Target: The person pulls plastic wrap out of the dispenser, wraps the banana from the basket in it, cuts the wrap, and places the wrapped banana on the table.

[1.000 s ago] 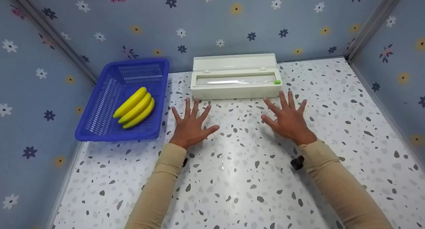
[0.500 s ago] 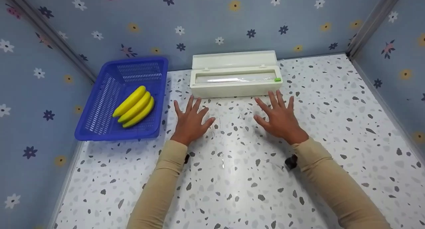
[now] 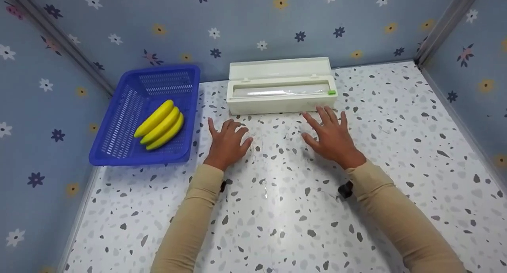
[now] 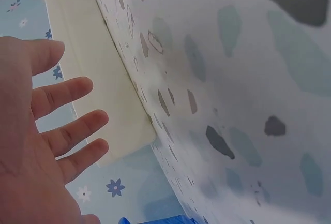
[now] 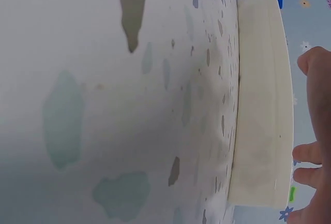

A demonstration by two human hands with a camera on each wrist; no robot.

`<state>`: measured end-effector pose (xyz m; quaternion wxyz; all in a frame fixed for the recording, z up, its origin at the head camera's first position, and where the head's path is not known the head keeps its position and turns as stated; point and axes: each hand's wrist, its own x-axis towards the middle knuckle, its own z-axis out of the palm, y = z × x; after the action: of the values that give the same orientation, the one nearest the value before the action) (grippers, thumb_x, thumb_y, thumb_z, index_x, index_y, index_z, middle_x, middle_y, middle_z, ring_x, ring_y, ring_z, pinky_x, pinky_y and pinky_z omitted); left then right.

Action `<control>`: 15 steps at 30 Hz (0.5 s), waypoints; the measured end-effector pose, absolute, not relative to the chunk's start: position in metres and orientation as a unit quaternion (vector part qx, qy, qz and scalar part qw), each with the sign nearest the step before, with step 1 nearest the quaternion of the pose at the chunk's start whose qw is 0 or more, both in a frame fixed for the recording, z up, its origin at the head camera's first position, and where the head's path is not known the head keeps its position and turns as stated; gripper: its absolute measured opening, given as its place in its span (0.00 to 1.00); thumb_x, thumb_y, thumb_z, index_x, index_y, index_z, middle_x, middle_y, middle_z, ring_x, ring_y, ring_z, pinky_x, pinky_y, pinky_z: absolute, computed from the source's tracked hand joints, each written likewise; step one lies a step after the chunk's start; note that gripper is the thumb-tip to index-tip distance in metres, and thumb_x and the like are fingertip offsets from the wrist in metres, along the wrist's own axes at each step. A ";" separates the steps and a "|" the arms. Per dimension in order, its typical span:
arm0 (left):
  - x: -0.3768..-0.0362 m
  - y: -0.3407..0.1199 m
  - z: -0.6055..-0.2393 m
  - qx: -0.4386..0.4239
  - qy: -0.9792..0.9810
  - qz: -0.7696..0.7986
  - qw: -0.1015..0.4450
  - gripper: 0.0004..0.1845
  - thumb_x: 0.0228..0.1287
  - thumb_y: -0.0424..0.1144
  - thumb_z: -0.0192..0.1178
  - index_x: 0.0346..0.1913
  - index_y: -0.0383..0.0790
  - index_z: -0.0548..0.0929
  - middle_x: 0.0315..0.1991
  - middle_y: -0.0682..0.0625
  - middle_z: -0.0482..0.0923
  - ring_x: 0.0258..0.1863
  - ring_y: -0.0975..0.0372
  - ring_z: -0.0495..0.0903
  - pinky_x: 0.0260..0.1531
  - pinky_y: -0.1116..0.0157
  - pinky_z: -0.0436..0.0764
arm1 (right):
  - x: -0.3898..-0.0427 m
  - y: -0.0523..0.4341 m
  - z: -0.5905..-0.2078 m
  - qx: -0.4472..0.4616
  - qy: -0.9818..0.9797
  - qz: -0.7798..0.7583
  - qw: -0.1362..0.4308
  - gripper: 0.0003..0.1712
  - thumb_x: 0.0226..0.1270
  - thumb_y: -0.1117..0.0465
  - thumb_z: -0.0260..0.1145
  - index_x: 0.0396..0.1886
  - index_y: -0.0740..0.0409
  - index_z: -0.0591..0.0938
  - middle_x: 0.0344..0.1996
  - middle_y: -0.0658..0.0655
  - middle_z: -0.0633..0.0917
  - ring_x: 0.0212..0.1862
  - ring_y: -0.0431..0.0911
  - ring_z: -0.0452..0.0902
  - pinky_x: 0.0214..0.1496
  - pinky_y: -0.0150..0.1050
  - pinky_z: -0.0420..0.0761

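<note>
Both hands hover over the speckled table (image 3: 277, 225), just short of the cream wrap dispenser (image 3: 280, 102) that sits at the back edge against the flowered wall, lid (image 3: 279, 69) tipped up behind it. My left hand (image 3: 226, 143) holds nothing, fingers loosely bent and spread. My right hand (image 3: 330, 136) is likewise free, fingers straight and fanned, tips just beside the dispenser's front right corner; I cannot tell whether they touch.

The roll of clear film (image 3: 279, 92) lies in the open trough, a green slider tab (image 3: 331, 92) at its right end. Judging by looks, the box is hollow plastic: light, stiff, smooth-sided, likely to skate on this glossy top. The film itself will be thin, clingy, easily torn. I would steady the box by its front wall near both ends.

Left of it, well apart, a blue basket (image 3: 119, 138) holds yellow bananas (image 3: 160, 125).
</note>
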<state>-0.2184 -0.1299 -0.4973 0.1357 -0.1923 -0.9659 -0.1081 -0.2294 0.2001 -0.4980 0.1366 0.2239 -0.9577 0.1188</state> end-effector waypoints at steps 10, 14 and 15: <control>-0.219 -0.128 -0.495 -0.161 -0.973 -0.104 0.130 0.14 0.70 0.45 0.60 0.50 0.42 0.87 0.51 0.43 0.82 0.56 0.49 0.77 0.64 0.32 0.54 | -0.233 0.198 -0.494 0.232 -0.943 0.135 0.196 0.31 0.70 0.53 0.63 0.71 0.51 0.73 0.65 0.64 0.74 0.68 0.61 0.65 0.66 0.66 0.62; -0.220 -0.127 -0.495 -0.157 -0.975 -0.107 0.113 0.15 0.71 0.46 0.59 0.51 0.42 0.87 0.51 0.43 0.82 0.56 0.49 0.77 0.64 0.35 0.57 | -0.235 0.199 -0.492 0.225 -0.937 0.173 0.204 0.27 0.70 0.57 0.63 0.68 0.55 0.75 0.59 0.63 0.77 0.64 0.61 0.69 0.61 0.62 0.67; -0.220 -0.126 -0.495 -0.156 -0.975 -0.110 0.113 0.15 0.71 0.46 0.59 0.51 0.42 0.87 0.51 0.43 0.82 0.56 0.49 0.76 0.63 0.36 0.58 | -0.236 0.199 -0.492 0.223 -0.935 0.184 0.208 0.27 0.70 0.58 0.63 0.67 0.57 0.76 0.58 0.63 0.78 0.62 0.61 0.70 0.60 0.61 0.69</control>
<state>-0.2203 -0.1260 -0.4953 0.1130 -0.1565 -0.9750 -0.1097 -0.2358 0.1992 -0.4918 0.2078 0.2227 -0.9345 0.1840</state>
